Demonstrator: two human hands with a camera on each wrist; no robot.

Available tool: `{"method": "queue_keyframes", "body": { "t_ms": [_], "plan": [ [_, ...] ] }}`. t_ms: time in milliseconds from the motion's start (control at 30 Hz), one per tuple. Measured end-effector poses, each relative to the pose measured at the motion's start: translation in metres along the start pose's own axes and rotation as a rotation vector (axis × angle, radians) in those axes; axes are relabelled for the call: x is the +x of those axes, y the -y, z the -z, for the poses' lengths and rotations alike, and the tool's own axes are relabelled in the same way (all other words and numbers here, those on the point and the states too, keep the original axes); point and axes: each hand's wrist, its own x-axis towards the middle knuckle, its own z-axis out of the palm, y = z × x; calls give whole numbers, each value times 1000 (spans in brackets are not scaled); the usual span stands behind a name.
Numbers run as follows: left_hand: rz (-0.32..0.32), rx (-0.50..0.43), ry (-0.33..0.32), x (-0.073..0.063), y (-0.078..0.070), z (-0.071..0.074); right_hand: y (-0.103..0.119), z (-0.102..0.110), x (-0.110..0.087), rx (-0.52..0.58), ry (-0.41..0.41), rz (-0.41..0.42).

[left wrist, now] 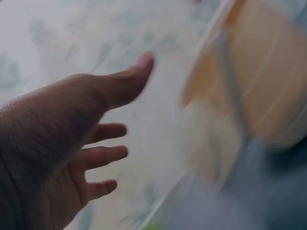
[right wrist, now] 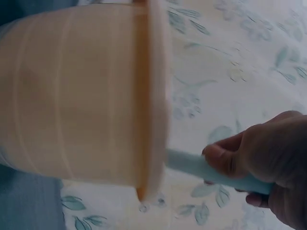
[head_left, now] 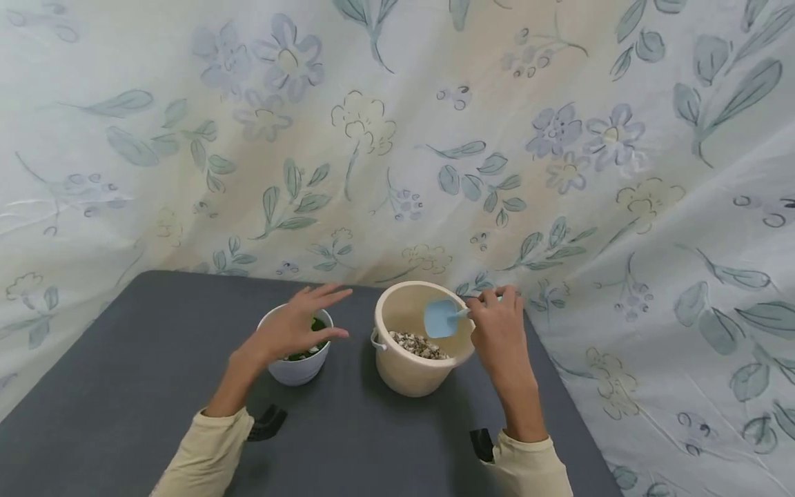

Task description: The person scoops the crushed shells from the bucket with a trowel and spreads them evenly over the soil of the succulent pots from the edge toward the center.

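My right hand (head_left: 499, 331) grips the handle of a light-blue toy shovel (head_left: 442, 318), whose blade is over the mouth of a cream bucket (head_left: 413, 376). Inside the bucket lies a speckled, gravelly potting mix (head_left: 417, 345). From the right wrist, the pale handle (right wrist: 192, 165) runs from my fingers to behind the bucket's rim. My left hand (head_left: 297, 326) is raised over a white pot (head_left: 298, 371) with green leaves in it, thumb and fingers spread apart. In the left wrist view that hand (left wrist: 81, 129) holds nothing.
A dark grey tabletop (head_left: 155, 386) carries both containers. Floral fabric (head_left: 397, 159) hangs behind the table and along its right side. The bucket's white bail handle (head_left: 377, 341) hangs on its left side, toward the pot.
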Motion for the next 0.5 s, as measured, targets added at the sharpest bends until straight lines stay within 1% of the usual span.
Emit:
{"method": "queue_keyframes", "body": {
  "t_ms": [67, 133, 200, 267, 367, 500],
  "plan": [
    [-19, -40, -34, 9, -15, -18, 3, -7, 2, -28, 52, 14],
    [-24, -72, -42, 17, -26, -33, 7, -14, 5, -57, 90, 24],
    [-25, -99, -38, 23, -32, -45, 11, -20, 8, -88, 124, 36],
    [-26, -112, -21, 28, -36, -54, 15, -26, 10, -112, 157, 43],
    [-31, -111, -12, 31, -36, -63, 21, -32, 13, -140, 210, 48],
    [-32, -100, -33, 32, -34, -68, 27, -38, 16, -187, 270, 51]
  ]
}}
